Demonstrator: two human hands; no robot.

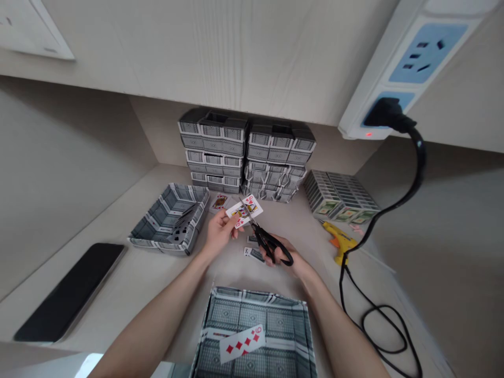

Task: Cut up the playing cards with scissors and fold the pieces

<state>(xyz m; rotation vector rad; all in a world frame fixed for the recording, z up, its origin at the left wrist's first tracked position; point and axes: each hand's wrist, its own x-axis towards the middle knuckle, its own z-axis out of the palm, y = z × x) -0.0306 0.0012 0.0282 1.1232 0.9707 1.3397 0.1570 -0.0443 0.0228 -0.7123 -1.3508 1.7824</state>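
My left hand (221,229) pinches a playing card (254,206), a red face card with hearts, by its left end. In my right hand (284,251) is a pair of black-handled scissors (271,242), its blades lying across the middle of that card. Below the scissors, cut card pieces (255,254) rest on the table, one marked K. Another face card (220,202) lies flat behind my left hand. Close to me stands an open box made of playing cards (275,315), with a cut diamond card (242,344) inside it.
An open card-built tray (137,239) holding loose cards is at left, beside a black phone (71,291). Stacked card-built boxes (212,142) stand at the back. Rightward are card packs (342,194), a yellow glue gun (339,241) and its looped black cable (394,310), under a power strip (413,68).
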